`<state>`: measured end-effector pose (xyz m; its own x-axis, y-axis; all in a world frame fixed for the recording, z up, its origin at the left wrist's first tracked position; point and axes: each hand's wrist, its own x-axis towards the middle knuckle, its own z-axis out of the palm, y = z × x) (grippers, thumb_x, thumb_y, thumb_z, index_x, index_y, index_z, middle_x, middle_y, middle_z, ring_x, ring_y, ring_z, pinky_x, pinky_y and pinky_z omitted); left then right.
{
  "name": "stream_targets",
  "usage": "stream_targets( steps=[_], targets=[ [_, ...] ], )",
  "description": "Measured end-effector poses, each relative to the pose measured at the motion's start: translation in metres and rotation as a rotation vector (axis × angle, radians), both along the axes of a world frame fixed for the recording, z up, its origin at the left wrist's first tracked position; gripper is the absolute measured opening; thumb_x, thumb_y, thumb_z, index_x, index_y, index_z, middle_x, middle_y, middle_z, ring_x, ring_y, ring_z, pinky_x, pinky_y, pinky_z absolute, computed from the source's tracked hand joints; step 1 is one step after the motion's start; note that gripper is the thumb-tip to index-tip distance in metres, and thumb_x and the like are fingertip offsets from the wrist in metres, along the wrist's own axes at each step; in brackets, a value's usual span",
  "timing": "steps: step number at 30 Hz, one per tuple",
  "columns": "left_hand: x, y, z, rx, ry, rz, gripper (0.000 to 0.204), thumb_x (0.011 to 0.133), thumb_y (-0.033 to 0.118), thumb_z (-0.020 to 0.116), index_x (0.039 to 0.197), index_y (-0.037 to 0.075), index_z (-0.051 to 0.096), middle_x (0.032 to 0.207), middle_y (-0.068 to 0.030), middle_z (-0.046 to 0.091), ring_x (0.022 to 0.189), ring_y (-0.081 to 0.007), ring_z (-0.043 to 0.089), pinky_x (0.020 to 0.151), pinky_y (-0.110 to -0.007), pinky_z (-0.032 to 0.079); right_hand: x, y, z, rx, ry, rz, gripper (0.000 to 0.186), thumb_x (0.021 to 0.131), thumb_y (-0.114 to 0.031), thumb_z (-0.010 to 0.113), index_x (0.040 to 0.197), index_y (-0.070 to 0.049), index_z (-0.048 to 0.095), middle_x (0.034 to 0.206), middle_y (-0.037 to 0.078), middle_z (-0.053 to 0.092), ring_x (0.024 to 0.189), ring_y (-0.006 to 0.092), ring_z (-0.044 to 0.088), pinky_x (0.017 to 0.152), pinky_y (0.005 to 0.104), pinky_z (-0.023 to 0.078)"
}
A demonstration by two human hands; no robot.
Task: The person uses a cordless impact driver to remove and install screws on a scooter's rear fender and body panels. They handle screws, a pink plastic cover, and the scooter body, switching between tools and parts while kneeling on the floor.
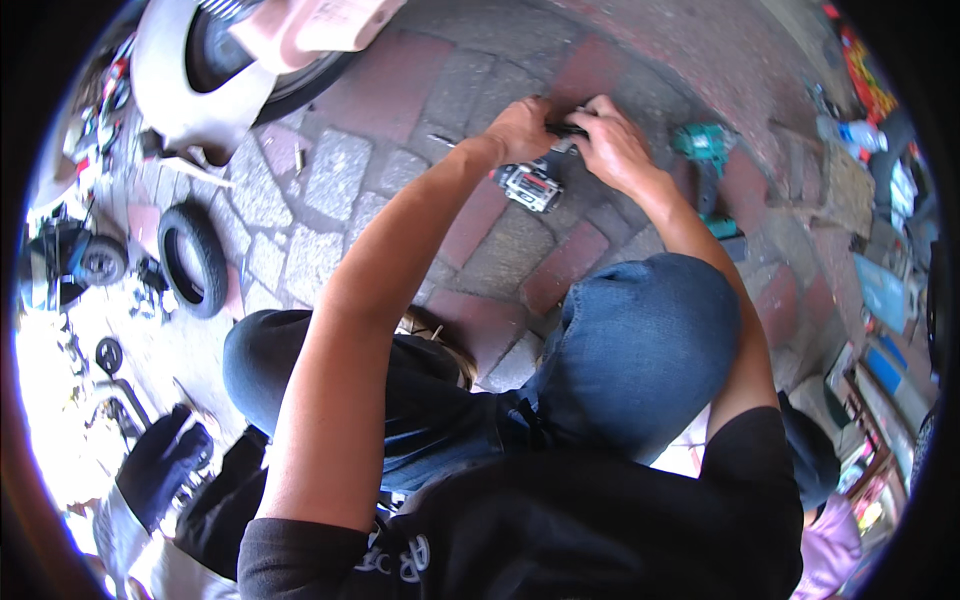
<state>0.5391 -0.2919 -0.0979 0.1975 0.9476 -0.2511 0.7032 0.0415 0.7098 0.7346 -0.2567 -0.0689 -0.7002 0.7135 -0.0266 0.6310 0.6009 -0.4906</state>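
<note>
Right fingers: Your right hand (612,140) was closed on a small, thin, dark piece (567,130), just beyond a boxy black-and-white cordless power tool with red trim (532,187).
Left fingers: Your left hand (522,130) was curled at the other end of the dark piece, also beyond the black-and-white tool; its fingertips were partly hidden, so I cannot tell whether they gripped or only touched.
Dark piece: It sat between your hands, just past the black-and-white tool, probably shared by both for steadiness; it was too small to identify.
Black-and-white tool: It lay below your hands on stone paving (505,255), presumably there for easy reach.
Teal tool: A teal-and-black, pistol-shaped cordless power tool (703,145) lay right of the black-and-white tool, seemingly within your reach too.
Surface: Irregular grey stones (338,180) and reddish slabs (568,268) surrounded the black-and-white tool.
Surroundings: A pale pink-and-white scooter (280,40) stood beyond and left of the black-and-white tool; a loose black rubber tyre (213,258) lay well left of it.
</note>
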Motion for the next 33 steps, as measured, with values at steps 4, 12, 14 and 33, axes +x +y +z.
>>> stream_targets(
  steps=[4, 12, 14, 33],
  targets=[
    [-0.058, -0.015, -0.007, 0.101, 0.02, 0.467, 0.035, 0.083, 0.031, 0.072, 0.108, 0.007, 0.072, 0.113, -0.0184, 0.07, 0.105, -0.0384, 0.066, 0.092, -0.043, 0.053, -0.009, 0.019, -0.005, 0.092, -0.087, 0.268, 0.019, 0.089, -0.008, 0.063, 0.107, -0.004, 0.07, 0.106, 0.014, 0.063, 0.105, 0.0334, 0.062, 0.098, 0.0445, 0.046],
    [-0.27, -0.132, -0.039, -0.129, 0.912, 1.166, 0.045, 0.084, 0.029, 0.063, 0.12, 0.002, 0.061, 0.129, -0.0185, 0.054, 0.124, -0.0365, 0.05, 0.101, -0.048, 0.045, -0.039, 0.093, -0.019, 0.136, -0.369, 0.405, 0.016, 0.087, -0.01, 0.061, 0.1, -0.009, 0.07, 0.103, 0.011, 0.066, 0.113, 0.0338, 0.057, 0.1, 0.0443, 0.044],
    [-0.296, -0.141, -0.046, -0.19, 0.856, 1.053, 0.042, 0.084, 0.03, 0.063, 0.115, 0.001, 0.065, 0.121, -0.0222, 0.062, 0.117, -0.0383, 0.059, 0.098, -0.047, 0.049, -0.041, 0.092, -0.015, 0.058, -0.489, 0.403, 0.023, 0.092, -0.012, 0.051, 0.103, -0.009, 0.071, 0.119, 0.015, 0.065, 0.128, 0.0382, 0.052, 0.11, 0.0498, 0.04],
    [-0.052, -0.028, 0.12, -0.367, -0.817, 0.889, 0.031, 0.089, 0.012, 0.068, 0.112, -0.01, 0.063, 0.097, -0.0186, 0.068, 0.08, -0.0261, 0.07, 0.062, -0.037, 0.06, -0.108, -0.002, 0.072, -0.23, 0.254, 0.231, 0.04, 0.093, -0.018, 0.061, 0.123, 0.006, 0.051, 0.106, 0.031, 0.067, 0.103, 0.0479, 0.063, 0.089, 0.0522, 0.051]
  ],
)
